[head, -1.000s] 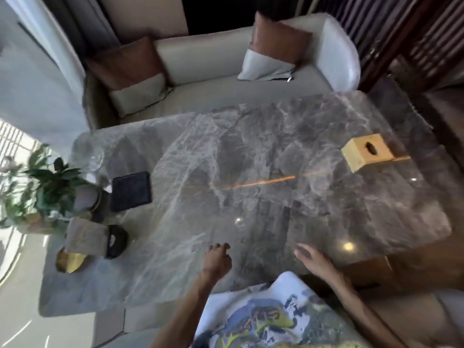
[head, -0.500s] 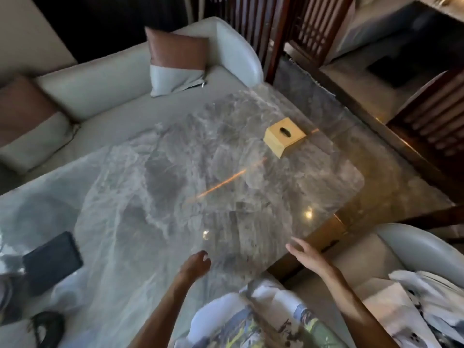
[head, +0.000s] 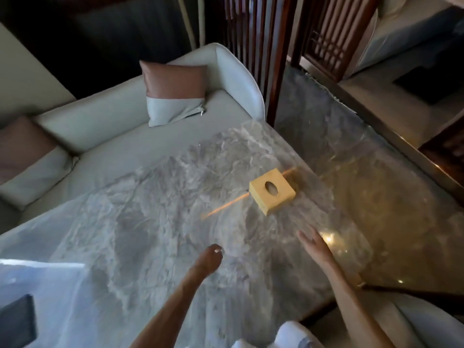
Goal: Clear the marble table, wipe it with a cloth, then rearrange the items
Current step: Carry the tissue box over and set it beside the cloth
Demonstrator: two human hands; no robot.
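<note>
A grey marble table (head: 155, 222) fills the middle of the view. A yellow wooden tissue box (head: 272, 195) with an oval slot stands on its right part. My right hand (head: 313, 243) is stretched out flat with fingers apart, a short way in front of the box and apart from it, holding nothing. My left hand (head: 208, 259) hovers over the table's middle with fingers curled in and nothing visible in it. A dark flat pad (head: 17, 322) lies at the lower left edge, partly cut off.
A pale sofa (head: 105, 126) with two brown-and-grey cushions (head: 175, 91) runs along the table's far side. A dark wooden slatted screen (head: 263, 46) stands at the far right corner. Polished stone floor (head: 376, 184) lies right of the table. A pale seat (head: 414, 322) is at lower right.
The view has swung right: the plant and dark items slid off the left, the tissue box is now central. My right hand has reached forward over the table toward the box.
</note>
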